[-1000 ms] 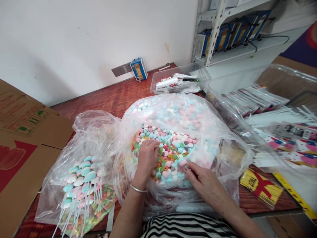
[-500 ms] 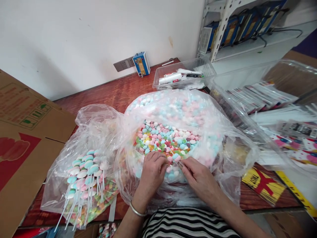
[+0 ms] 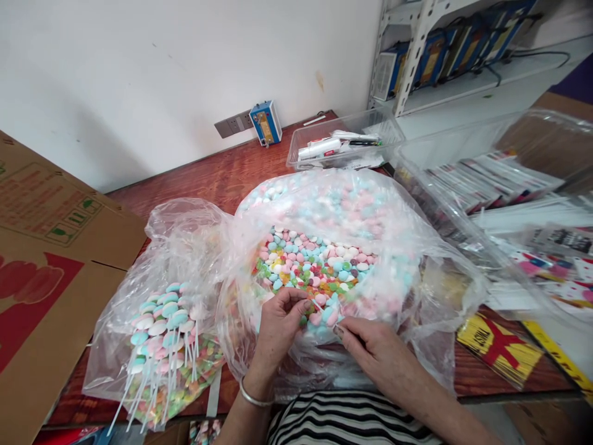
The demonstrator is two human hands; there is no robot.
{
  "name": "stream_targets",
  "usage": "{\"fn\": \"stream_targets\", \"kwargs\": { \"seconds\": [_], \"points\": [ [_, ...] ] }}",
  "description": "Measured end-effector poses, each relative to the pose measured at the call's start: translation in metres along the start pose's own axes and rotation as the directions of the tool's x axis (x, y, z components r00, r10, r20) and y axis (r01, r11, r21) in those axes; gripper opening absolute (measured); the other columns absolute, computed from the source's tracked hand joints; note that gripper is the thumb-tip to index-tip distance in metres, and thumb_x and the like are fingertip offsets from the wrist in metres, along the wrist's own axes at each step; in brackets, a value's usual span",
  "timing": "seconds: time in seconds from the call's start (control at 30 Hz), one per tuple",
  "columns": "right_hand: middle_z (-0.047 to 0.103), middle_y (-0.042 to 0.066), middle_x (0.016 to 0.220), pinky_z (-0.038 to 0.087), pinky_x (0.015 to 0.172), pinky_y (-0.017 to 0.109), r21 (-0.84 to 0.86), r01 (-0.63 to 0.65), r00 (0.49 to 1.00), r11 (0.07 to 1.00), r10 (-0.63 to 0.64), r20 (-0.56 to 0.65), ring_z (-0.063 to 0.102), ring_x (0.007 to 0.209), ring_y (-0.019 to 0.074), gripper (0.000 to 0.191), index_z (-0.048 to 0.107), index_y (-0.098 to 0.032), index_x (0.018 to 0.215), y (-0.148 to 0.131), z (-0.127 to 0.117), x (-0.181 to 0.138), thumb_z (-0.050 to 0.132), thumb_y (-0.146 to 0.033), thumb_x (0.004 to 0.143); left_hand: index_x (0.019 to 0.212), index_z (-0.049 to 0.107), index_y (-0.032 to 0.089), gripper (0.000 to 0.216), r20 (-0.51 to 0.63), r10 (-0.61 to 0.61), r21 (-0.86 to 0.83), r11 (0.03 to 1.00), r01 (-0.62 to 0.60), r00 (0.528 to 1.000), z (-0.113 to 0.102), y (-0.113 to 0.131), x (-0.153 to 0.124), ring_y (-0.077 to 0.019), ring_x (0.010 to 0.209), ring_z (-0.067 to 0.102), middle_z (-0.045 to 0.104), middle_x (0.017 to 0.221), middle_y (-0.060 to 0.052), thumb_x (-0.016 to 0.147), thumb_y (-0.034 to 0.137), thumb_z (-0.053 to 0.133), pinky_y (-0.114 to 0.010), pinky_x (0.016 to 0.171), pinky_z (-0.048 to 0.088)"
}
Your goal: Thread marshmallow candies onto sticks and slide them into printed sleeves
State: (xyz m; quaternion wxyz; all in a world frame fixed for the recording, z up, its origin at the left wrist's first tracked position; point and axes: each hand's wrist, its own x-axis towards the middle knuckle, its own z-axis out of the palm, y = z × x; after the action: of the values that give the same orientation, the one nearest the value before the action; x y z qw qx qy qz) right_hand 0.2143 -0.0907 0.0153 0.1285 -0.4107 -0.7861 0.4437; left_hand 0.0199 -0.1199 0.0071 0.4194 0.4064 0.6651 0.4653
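A large clear plastic bag point(image 3: 393, 216) of pastel candies lies open in front of me, with pink, blue and white candies point(image 3: 319, 250) and small colored gummies showing in its opening. My left hand point(image 3: 282, 324), a bangle at its wrist, is closed in a pinch at the near side of the opening. A thin white stick point(image 3: 319, 305) pokes out at its fingertips. My right hand point(image 3: 370, 343) pinches beside blue and pink candies point(image 3: 331, 312); what lies between its fingertips is too small to make out. To the left, candies on white sticks point(image 3: 164, 321) rest in a pile on clear plastic.
A cardboard box point(image 3: 60, 247) stands at left. Clear bins point(image 3: 463, 241) with packets and sticks fill the right, and a smaller clear tray point(image 3: 296, 157) sits behind the bag. Yellow-and-red ties point(image 3: 498, 349) lie near the front edge. A small blue device point(image 3: 266, 123) is by the wall.
My left fingers have curled more, and a white stick shows more plainly at them. Both hands have shifted slightly lower, and the view has moved a little.
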Motion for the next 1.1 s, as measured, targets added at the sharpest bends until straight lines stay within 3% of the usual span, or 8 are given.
{"fn": "stream_targets", "kwargs": {
  "seconds": [0.1,0.2,0.27,0.4,0.6,0.7,0.87,1.1],
  "points": [
    [0.061,-0.002,0.067,0.032,0.059,0.026,-0.007,-0.002,1.0,1.0,0.002,-0.014,0.055,0.064,0.0151,0.03,0.053,-0.021,0.069,-0.001,0.001,0.001,0.039,-0.024,0.096,0.086,0.068,0.018,0.008,0.007,0.128,0.148,0.981,-0.128,0.992,0.001,0.005,-0.002,-0.0152,0.072,0.065,0.07,0.079,-0.003,0.083,0.025,0.064,-0.026,0.068,0.051],
    [0.062,-0.001,0.071,0.034,0.061,0.026,0.018,0.009,0.999,1.0,-0.008,-0.053,0.056,0.067,0.0158,0.028,0.054,-0.021,0.072,-0.002,0.003,0.002,0.039,-0.023,0.096,0.089,0.069,0.021,0.008,0.1,0.349,0.348,0.865,-0.361,0.932,-0.001,0.01,-0.006,-0.0153,0.079,0.065,0.071,0.084,-0.002,0.086,0.021,0.061,-0.026,0.074,0.05],
    [0.063,-0.001,0.072,0.035,0.062,0.025,0.052,0.02,0.998,0.998,-0.017,-0.068,0.057,0.068,0.016,0.028,0.054,-0.021,0.074,-0.001,0.003,0.002,0.038,-0.024,0.097,0.092,0.068,0.022,0.011,0.198,0.397,0.386,0.809,-0.443,0.896,-0.004,0.012,-0.007,-0.0152,0.082,0.065,0.071,0.086,-0.002,0.087,0.019,0.059,-0.026,0.075,0.05],
    [0.065,0.0,0.076,0.039,0.065,0.026,0.099,0.007,0.995,0.995,0.002,-0.097,0.059,0.071,0.0171,0.029,0.059,-0.021,0.08,0.003,-0.001,0.001,0.037,-0.027,0.098,0.102,0.066,0.022,0.017,0.178,0.381,0.454,0.786,-0.419,0.907,-0.016,0.012,-0.001,-0.0164,0.089,0.065,0.071,0.096,-0.004,0.092,0.02,0.053,-0.028,0.08,0.051],
    [0.072,0.003,0.083,0.043,0.068,0.027,0.041,-0.033,0.99,0.999,0.038,-0.132,0.064,0.075,0.0199,0.031,0.067,-0.022,0.091,0.01,-0.007,0.001,0.039,-0.031,0.097,0.097,0.07,0.022,0.02,0.299,0.464,0.675,0.515,-0.528,0.834,-0.019,0.0,0.017,-0.0236,0.103,0.058,0.07,0.102,-0.006,0.088,0.012,0.056,-0.043,0.094,0.045],
    [0.073,0.003,0.083,0.043,0.067,0.027,0.011,-0.034,0.994,0.999,0.035,-0.102,0.064,0.075,0.0201,0.032,0.068,-0.022,0.094,0.009,-0.008,0.001,0.038,-0.031,0.097,0.09,0.071,0.022,0.012,0.293,0.469,0.712,0.475,-0.518,0.833,-0.011,-0.006,0.018,-0.0267,0.11,0.055,0.07,0.109,-0.006,0.085,0.016,0.062,-0.048,0.098,0.043],
    [0.072,0.004,0.082,0.041,0.066,0.027,-0.064,-0.042,0.998,0.997,0.039,-0.043,0.064,0.074,0.02,0.032,0.065,-0.022,0.087,0.008,-0.005,0.002,0.036,-0.031,0.097,0.085,0.067,0.022,0.007,0.235,0.472,0.69,0.535,-0.488,0.849,-0.001,-0.008,0.01,-0.027,0.112,0.056,0.07,0.107,-0.005,0.081,0.016,0.066,-0.049,0.101,0.04],
    [0.069,0.003,0.078,0.038,0.064,0.027,-0.107,-0.046,0.999,0.993,0.047,0.008,0.063,0.074,0.0199,0.031,0.061,-0.022,0.08,0.009,0.0,0.003,0.035,-0.029,0.097,0.097,0.068,0.021,0.014,-0.032,0.268,0.404,0.885,-0.232,0.963,0.0,-0.002,0.007,-0.0172,0.081,0.065,0.071,0.09,-0.003,0.086,0.019,0.059,-0.03,0.074,0.051]
  ]
}}
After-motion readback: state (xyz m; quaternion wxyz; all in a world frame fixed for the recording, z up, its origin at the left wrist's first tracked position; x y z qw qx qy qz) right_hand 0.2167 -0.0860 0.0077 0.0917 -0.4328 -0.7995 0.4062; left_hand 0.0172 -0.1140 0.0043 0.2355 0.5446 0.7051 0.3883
